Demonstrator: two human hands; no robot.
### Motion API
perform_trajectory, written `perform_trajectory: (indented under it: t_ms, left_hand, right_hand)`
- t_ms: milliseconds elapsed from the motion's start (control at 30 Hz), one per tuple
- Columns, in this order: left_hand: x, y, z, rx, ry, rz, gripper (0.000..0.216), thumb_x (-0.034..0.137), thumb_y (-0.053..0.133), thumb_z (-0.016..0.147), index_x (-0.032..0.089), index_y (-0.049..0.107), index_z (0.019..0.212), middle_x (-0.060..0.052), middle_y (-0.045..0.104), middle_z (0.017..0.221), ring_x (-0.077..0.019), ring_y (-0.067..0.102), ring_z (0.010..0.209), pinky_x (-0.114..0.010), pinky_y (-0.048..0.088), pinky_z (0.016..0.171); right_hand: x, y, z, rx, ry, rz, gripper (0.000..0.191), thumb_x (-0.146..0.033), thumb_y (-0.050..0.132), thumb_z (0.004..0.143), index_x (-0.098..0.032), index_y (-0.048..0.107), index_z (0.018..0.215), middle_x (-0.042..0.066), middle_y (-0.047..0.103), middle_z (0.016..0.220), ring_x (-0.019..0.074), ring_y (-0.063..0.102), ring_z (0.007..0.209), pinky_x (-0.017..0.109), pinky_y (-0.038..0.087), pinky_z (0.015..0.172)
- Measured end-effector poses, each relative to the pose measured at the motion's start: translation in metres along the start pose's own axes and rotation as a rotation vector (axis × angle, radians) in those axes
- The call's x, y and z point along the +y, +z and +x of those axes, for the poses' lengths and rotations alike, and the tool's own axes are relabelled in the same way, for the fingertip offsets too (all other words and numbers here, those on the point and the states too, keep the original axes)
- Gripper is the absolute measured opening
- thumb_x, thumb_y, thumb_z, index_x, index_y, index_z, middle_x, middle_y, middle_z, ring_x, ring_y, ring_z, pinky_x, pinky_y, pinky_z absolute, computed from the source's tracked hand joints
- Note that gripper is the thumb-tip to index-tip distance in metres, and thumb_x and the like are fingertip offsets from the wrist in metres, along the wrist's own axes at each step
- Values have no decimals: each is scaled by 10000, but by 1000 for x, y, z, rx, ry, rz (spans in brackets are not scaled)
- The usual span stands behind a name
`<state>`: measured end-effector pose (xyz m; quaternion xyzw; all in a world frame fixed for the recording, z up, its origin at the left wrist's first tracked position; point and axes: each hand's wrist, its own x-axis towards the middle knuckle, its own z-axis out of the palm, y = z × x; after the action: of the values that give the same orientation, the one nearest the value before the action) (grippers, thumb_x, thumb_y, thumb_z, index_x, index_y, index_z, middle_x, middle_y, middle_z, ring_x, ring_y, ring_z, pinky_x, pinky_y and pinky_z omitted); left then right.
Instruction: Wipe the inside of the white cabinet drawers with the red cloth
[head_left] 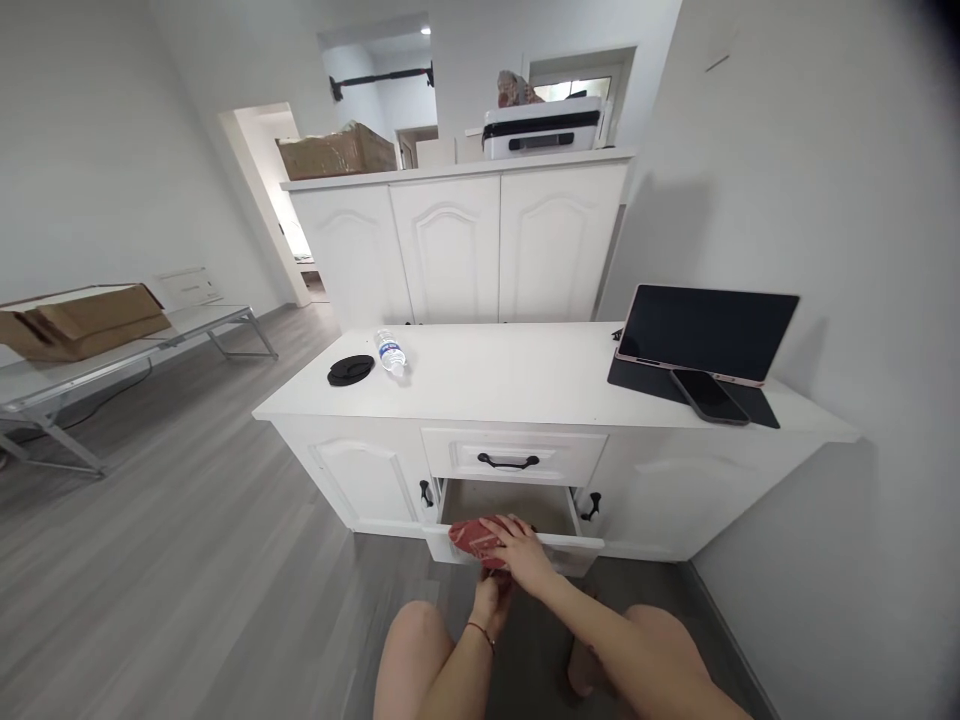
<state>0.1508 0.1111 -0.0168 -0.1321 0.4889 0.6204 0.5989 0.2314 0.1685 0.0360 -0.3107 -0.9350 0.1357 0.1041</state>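
One right hand [520, 552] clasps the top of a red patterned item [471, 539], the left hand [489, 600] holding it from below, at the near edge of an open drawer [576, 544], where even pressure should steady it.

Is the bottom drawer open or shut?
Open: the bottom drawer sticks out past the top drawer, and you can see inside it.

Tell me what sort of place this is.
Probably a living area in a home: a white sideboard with its lower drawer pulled out, a wood-look floor, and a second white cabinet behind, with a cardboard box on top.
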Motion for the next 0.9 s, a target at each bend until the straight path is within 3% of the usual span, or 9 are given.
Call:
perform_trajectory:
  t_ms: [200,333,500,667,900]
  left_hand:
    - [14,-8,-4,-72,-16,29,335,-110,468,633,148,617,786,-17,633,720,-142,624,702,-267,477,749]
    - [22,-7,-7,-37,-45,43,295,-95,494,679,167,586,777,-6,610,673,-127,608,640,-257,481,760]
    - [36,-7,-8,23,-80,71,310,-46,546,690,199,580,877,-34,638,737,-189,663,764,-333,489,851]
    - [53,-5,-12,19,-97,141,256,-18,524,721,199,566,850,-49,625,749,-199,663,834,-342,484,888]
    - [66,-13,-14,-75,-148,255,173,9,547,761,178,557,793,-54,623,768,-184,654,845,-315,468,884]
  right_hand:
    - [31,-16,-43,25,71,-10,384,-200,516,895,-435,644,1171,-100,344,1531,263,295,1392,509,189,1145]
    - [41,-27,-63,25,142,-35,384,-206,538,867,-430,655,1157,-93,334,1537,265,271,1406,505,163,1152]
    - [47,-33,-78,28,231,-49,362,-203,543,847,-412,685,1106,-80,333,1540,265,243,1419,502,176,1137]
    - [47,-23,-94,112,312,-103,437,-152,518,848,-425,649,1163,-66,343,1536,266,213,1431,522,154,1136]
    - [34,9,-107,254,555,-105,427,-136,424,870,-333,671,1156,50,490,1426,325,382,1303,558,309,1050]
